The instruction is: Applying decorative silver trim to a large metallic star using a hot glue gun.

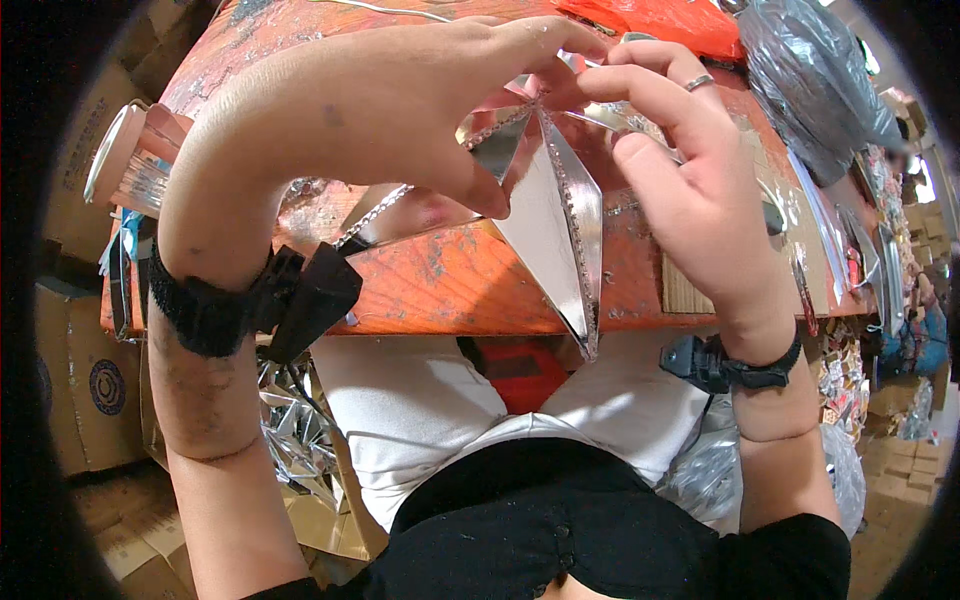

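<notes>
A mirror-silver star ornament point(535, 215) with pointed, faceted arms stands at the near edge of the red, scuffed table point(440, 290). Its lowest point juts just past that edge. Sparkling bead trim point(565, 185) runs along its ridges. My left hand point(400, 95) arches over the star from the left, thumb against its left side and fingers curled near the centre. From the right, my right hand point(695, 190) reaches in with bent fingers, its fingertips close to the left ones. Its thumb stays apart, and no held thing shows there. The overlapping fingers partly hide the star's upper arms.
A clear cup point(145, 165) lies at the table's left. Toward the back right are a red plastic bag point(660, 25) and a bulging grey bag point(815, 85). Corrugated cardboard point(685, 285) lies near my right wrist. Crumpled silver foil point(298, 440) sits below the table.
</notes>
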`<state>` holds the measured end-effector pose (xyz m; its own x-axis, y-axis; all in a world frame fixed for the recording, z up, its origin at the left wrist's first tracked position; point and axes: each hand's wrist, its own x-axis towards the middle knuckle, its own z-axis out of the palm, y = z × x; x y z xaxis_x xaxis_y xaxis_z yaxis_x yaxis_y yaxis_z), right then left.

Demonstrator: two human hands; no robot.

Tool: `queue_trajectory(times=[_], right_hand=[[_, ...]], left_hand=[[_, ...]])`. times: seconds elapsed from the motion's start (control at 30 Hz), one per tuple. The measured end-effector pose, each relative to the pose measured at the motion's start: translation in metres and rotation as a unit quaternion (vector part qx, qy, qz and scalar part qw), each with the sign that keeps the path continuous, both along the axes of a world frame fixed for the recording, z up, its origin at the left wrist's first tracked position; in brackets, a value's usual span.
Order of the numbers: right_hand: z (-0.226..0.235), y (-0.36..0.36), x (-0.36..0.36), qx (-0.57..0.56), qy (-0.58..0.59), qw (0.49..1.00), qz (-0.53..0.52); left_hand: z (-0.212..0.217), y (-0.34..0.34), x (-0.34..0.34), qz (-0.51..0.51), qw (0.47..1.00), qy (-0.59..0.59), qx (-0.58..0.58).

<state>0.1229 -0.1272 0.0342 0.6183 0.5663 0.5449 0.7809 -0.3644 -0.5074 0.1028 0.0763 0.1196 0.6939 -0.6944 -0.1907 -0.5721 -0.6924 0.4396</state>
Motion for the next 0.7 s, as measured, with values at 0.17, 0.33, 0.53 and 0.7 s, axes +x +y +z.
queue_trajectory(times=[0.17, 0.33, 0.53, 0.7], right_hand=[[0.004, 0.010, -0.004, -0.074, -0.083, 0.993, -0.049], [0.000, 0.014, 0.002, -0.023, -0.035, 0.998, -0.036], [-0.004, 0.016, 0.015, -0.047, -0.036, 0.998, -0.017], [-0.006, 0.018, 0.025, -0.032, 0.017, 0.999, 0.003]], left_hand=[[-0.018, 0.015, 0.016, -0.005, 1.000, 0.020, -0.011], [-0.005, 0.005, 0.001, -0.009, 0.997, 0.033, -0.068], [-0.001, 0.000, 0.000, 0.030, 0.999, 0.024, 0.015], [-0.005, 0.011, 0.002, 0.010, 1.000, 0.019, -0.010]])
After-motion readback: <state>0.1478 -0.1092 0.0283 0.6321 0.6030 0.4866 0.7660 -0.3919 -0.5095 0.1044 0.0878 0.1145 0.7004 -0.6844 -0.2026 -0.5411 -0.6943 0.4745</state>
